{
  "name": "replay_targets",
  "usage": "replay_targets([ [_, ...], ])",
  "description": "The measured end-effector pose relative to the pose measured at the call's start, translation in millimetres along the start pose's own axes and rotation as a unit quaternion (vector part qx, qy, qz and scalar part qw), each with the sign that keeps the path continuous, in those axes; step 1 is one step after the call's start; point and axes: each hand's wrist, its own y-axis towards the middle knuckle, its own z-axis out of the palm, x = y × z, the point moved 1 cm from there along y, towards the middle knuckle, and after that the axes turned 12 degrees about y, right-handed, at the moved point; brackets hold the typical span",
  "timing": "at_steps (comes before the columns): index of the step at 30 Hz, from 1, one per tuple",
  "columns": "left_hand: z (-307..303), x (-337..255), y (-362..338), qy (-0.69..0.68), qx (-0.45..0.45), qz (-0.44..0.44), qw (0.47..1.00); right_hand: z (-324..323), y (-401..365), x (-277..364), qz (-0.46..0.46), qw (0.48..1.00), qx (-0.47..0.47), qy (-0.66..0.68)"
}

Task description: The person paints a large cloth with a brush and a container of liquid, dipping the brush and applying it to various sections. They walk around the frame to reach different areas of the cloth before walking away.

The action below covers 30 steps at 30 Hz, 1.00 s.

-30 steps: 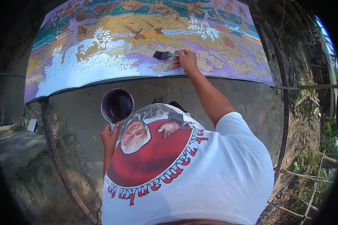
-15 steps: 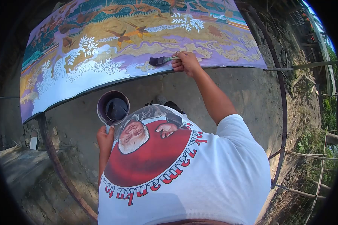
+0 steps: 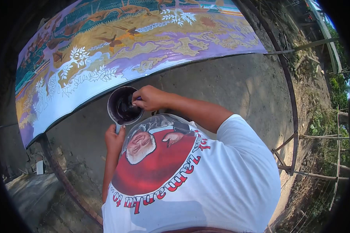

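A painter in a white T-shirt point(image 3: 229, 167) grips a paintbrush point(image 3: 132, 105) in the closed fingers of the right hand point(image 3: 149, 98), its bristles down inside a round pot point(image 3: 111, 106) of dark liquid, between 9 and 10 o'clock from the view's center. The left hand point(image 3: 114, 139) is closed around the pot's pale handle point(image 3: 118, 127), which juts toward 7 o'clock from the rim. Just beyond the pot, a painted cloth point(image 3: 85, 91) stretches from 9 to 1 o'clock, showing birds, white leafy branches and purple and ochre patches. Wooden poles point(image 3: 322, 178) stand out toward 4 o'clock.
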Motion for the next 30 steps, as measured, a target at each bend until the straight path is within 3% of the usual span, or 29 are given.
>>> replay_targets([
  [1,0.1,-1.3,-1.8,-0.013,0.005,-0.003,1.0,-13.5,-4.9,10.9,0.142,0.981,0.015,0.131],
  [2,-1.0,-2.5,-3.9,-0.015,0.008,-0.008,1.0,-24.2,-12.6,11.8,0.147,0.98,0.018,0.133],
  [4,-6.0,-6.7,-4.9,-0.003,0.006,-0.026,1.0,-50.4,-26.0,5.5,0.235,0.903,-0.086,0.349],
  [6,-7.6,-0.9,-8.0,0.001,-0.002,-0.029,1.0,-83.1,-39.7,-6.1,0.237,0.874,-0.156,0.394],
  [10,-8.5,1.6,-15.9,0.003,-0.029,-0.033,0.999,-160.6,-79.5,-43.1,0.223,0.824,-0.306,0.422],
  [12,-5.9,3.7,-20.4,-0.011,-0.035,-0.045,0.998,-208.3,-113.1,-70.4,0.252,0.811,-0.373,0.374],
  [17,-2.1,9.0,-30.8,0.024,-0.038,-0.103,0.994,-287.8,-174.5,-121.2,0.297,0.79,-0.39,0.367],
  [20,6.8,7.2,-30.9,0.003,-0.045,-0.126,0.991,-260.4,-133.7,-126.9,0.295,0.803,-0.33,0.4],
  [25,16.9,-15.5,-28.4,0.008,-0.048,-0.123,0.991,-151.2,-17.1,-98.5,0.271,0.823,-0.202,0.457],
  [28,23.4,-14.4,-26.1,0.022,-0.051,-0.1,0.993,-96.2,28.6,-71.5,0.245,0.841,-0.174,0.451],
  [30,25.3,-30.9,-26.0,-0.004,-0.044,-0.114,0.992,-97.4,31.4,-61.0,0.246,0.85,-0.169,0.435],
])
